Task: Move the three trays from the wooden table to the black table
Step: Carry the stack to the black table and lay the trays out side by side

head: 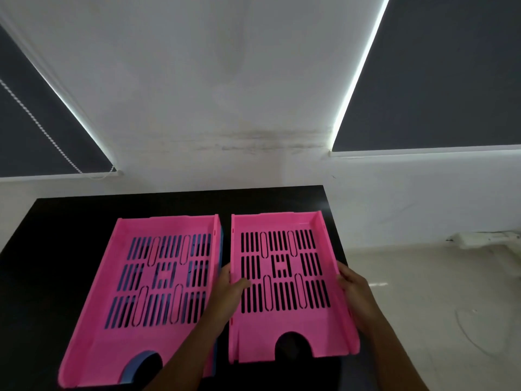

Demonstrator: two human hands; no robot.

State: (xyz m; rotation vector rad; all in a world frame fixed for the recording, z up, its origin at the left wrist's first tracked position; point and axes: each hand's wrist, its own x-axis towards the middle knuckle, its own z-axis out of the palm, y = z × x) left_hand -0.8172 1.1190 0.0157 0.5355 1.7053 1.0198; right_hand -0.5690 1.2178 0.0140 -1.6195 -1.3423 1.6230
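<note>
Black worktop: carries all three trays.

Left pink tray: nested on a blue tray, which shows only through the slots, at the front notch and along the right edge. Long axis runs away from the person, tilted slightly rightward.

Right pink tray: just beside the stack, apart by a narrow gap, long axis also front to back; appears to rest on the worktop.

Left hand: fingers clamped on this tray's left wall, thumb inside.

Right hand: fingers closed on its right wall. Both hands flank the short axis equally; release looks due next.

Markings: no brand or legible writing visible.
</note>
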